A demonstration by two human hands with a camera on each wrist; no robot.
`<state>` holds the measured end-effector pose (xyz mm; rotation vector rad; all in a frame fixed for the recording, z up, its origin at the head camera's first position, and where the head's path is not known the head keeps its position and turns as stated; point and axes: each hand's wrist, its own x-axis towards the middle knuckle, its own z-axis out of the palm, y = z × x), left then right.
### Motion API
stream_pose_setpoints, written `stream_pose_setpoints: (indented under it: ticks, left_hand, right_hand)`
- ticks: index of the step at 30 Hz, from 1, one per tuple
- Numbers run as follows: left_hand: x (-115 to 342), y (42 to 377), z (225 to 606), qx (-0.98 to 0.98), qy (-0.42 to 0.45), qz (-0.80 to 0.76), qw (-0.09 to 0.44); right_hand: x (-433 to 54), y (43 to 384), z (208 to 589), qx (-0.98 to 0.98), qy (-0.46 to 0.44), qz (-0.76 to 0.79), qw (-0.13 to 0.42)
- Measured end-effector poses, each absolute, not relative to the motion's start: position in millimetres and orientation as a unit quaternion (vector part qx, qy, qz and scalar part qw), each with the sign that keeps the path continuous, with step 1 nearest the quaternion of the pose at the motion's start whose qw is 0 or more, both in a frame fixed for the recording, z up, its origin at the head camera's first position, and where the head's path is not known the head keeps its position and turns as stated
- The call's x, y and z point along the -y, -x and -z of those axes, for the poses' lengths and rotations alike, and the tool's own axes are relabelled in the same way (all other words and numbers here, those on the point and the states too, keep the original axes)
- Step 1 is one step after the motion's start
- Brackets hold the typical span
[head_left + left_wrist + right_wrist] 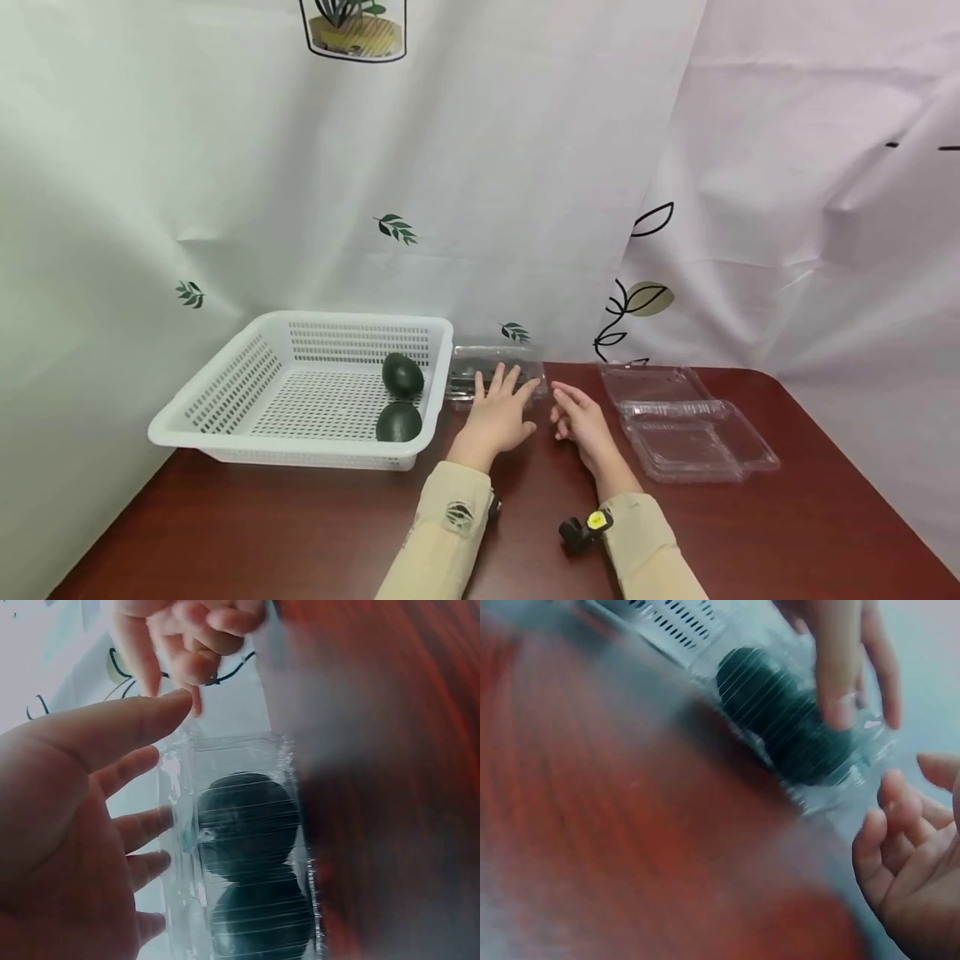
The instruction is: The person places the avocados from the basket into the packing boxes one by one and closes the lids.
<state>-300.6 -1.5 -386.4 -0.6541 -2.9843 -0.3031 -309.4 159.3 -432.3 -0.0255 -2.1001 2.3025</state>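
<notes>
My left hand (495, 421), fingers spread, lies over a clear plastic clamshell box (487, 357) at the back of the table. Inside the box are two dark green avocados, one (247, 825) beside the other (262, 919), seen through the ribbed lid in the left wrist view. The left fingertips are right at the edge of the box. Just right of the box is my right hand (585, 429), its fingers loosely bent and holding nothing. In the right wrist view it shows at the lower right, apart from the box.
A white plastic basket (300, 447) stands at the left, with two avocados, one (402, 375) behind the other (398, 422), along its right wall. An opened clear clamshell (686, 446) lies on the dark red table (300, 525) at the right. A white printed curtain (525, 167) hangs behind.
</notes>
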Motion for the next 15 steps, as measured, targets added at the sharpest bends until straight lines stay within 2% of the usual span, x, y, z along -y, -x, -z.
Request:
stream_pose_setpoints:
  ticks: [5, 11, 15]
  left_hand:
    - [12, 303, 387, 0.967, 0.221, 0.121, 0.038]
    - [24, 294, 362, 0.952, 0.249, 0.169, 0.059]
    - [38, 282, 335, 0.942, 0.254, 0.199, 0.087]
  right_hand:
    - [-164, 305, 399, 0.676, -0.004, -0.735, 0.061]
    - [-207, 269, 342, 0.725, -0.013, -0.675, 0.134]
    - [-264, 247, 334, 0.79, 0.107, -0.57, 0.198]
